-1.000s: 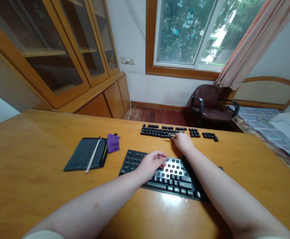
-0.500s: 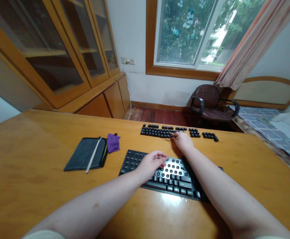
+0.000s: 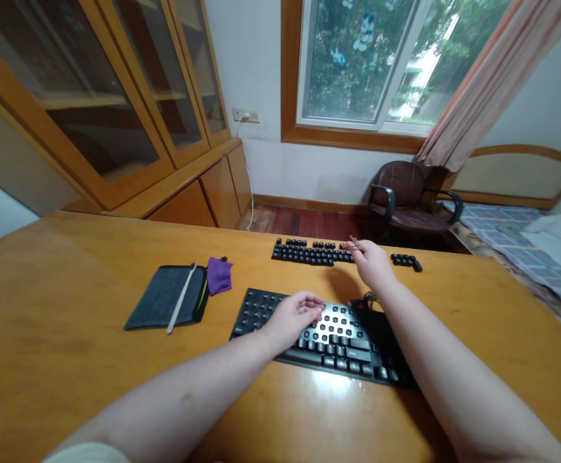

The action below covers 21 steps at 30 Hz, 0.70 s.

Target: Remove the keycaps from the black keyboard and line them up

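Observation:
A black keyboard (image 3: 270, 312) with many keycaps pulled off lies on the wooden desk (image 3: 68, 289) in front of me. My left hand (image 3: 293, 316) rests on its middle with the fingers curled loosely on the keys. Rows of loose black keycaps (image 3: 309, 253) are laid out farther back. My right hand (image 3: 371, 262) hovers just above the right part of those rows, fingers pinched on a small thin tool that I cannot make out clearly.
A dark grey pouch (image 3: 167, 305) with a white stick across it and a purple cloth (image 3: 219, 275) lie left of the keyboard. Glass-door cabinets (image 3: 116, 96) stand at the left. A brown armchair (image 3: 405, 199) and a bed (image 3: 525, 238) are beyond the desk.
My right hand has lifted off the keycap rows and moved to the right and up. My left hand has stayed on the keyboard.

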{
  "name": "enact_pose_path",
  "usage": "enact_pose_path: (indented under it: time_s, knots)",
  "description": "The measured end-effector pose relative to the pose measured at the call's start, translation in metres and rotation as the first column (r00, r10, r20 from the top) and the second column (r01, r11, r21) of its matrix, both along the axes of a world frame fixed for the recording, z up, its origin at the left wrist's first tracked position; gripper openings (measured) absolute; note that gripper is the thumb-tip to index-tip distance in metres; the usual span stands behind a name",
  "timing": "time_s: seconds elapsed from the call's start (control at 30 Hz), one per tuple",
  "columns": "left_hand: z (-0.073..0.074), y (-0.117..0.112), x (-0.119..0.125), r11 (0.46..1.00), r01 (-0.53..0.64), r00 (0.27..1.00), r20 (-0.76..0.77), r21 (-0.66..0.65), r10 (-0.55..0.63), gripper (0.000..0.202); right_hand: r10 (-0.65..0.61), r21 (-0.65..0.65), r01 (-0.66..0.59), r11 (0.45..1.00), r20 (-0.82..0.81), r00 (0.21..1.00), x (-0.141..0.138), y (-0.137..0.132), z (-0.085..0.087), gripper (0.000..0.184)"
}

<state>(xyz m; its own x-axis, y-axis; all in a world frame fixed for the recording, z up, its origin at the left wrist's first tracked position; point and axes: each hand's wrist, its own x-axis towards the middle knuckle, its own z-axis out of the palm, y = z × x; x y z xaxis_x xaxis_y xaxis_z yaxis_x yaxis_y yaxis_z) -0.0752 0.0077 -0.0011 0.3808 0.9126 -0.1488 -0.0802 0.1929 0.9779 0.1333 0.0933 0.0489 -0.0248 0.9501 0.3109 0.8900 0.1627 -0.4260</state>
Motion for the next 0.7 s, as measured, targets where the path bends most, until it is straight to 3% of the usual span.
enact_pose_path:
  time_s: [0.1, 0.2, 0.3, 0.43, 0.7]
  knots:
    - [0.003, -0.008, -0.002, 0.965, 0.100, 0.972, -0.233, 0.245, -0.041, 0.023, 0.089, 0.029, -0.086, 0.996, -0.107, 0.990, 0.007, -0.029, 0.020, 0.043]
    - [0.008, -0.017, -0.003, 0.799, 0.352, 0.840, -0.541, 0.488, -0.039, 0.044, 0.162, -0.140, -0.197, 0.970, -0.228, 0.960, 0.003, -0.064, 0.021, 0.036]
    - [0.005, -0.022, -0.001, 0.677, 0.539, 0.670, -0.742, 0.501, 0.015, 0.085, 0.194, -0.296, -0.287, 0.911, -0.307, 0.932, -0.008, -0.090, 0.009, 0.023]
    - [-0.004, -0.020, 0.001, 0.638, 0.623, 0.548, -0.834, 0.453, 0.057, 0.096, 0.225, -0.323, -0.310, 0.894, -0.275, 0.935, -0.018, -0.098, -0.006, 0.019]
    - [-0.004, -0.015, -0.004, 0.636, 0.636, 0.530, -0.847, 0.437, 0.052, 0.098, 0.287, -0.320, -0.362, 0.875, -0.259, 0.922, -0.026, -0.093, -0.017, 0.029]
